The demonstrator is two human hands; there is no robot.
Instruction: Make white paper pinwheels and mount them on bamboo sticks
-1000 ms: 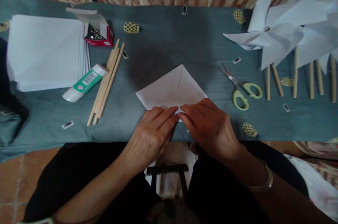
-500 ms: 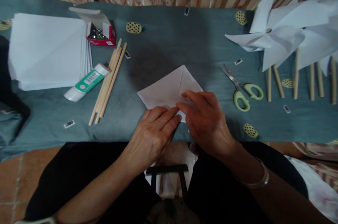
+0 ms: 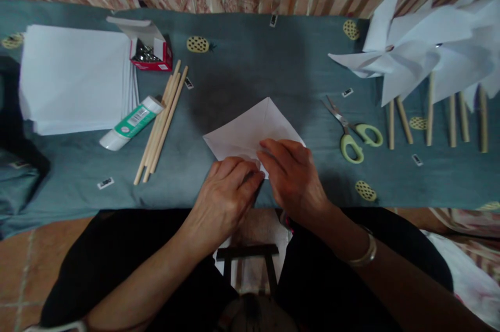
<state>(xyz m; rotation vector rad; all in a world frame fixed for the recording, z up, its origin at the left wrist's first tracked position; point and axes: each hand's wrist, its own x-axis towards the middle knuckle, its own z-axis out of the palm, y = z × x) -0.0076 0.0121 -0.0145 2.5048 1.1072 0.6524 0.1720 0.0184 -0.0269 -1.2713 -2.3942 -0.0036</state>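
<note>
A creased white sheet of paper (image 3: 246, 131) lies turned like a diamond near the front edge of the table, with fold lines running across it. My left hand (image 3: 228, 191) is closed at its near left edge, fingers bent over the paper and thumb at the lower corner. On the right side of the sheet, my right hand (image 3: 291, 175) has its fingers bent and pressed together, their tips close to those of the left. Both hands cover the near part of the paper, so the exact grip there is partly hidden.
Scissors (image 3: 347, 131) with green handles lie to the right, below paper pinwheels (image 3: 414, 40) on sticks. At left are wooden sticks (image 3: 166, 123), a glue stick (image 3: 130, 123), an opened red box (image 3: 154, 53) of metal fasteners and a paper stack (image 3: 74, 79).
My right hand has shifted slightly left along the paper, its fingers drawing nearer the left hand. My left fingers have bent a little more. The view has moved slightly.
</note>
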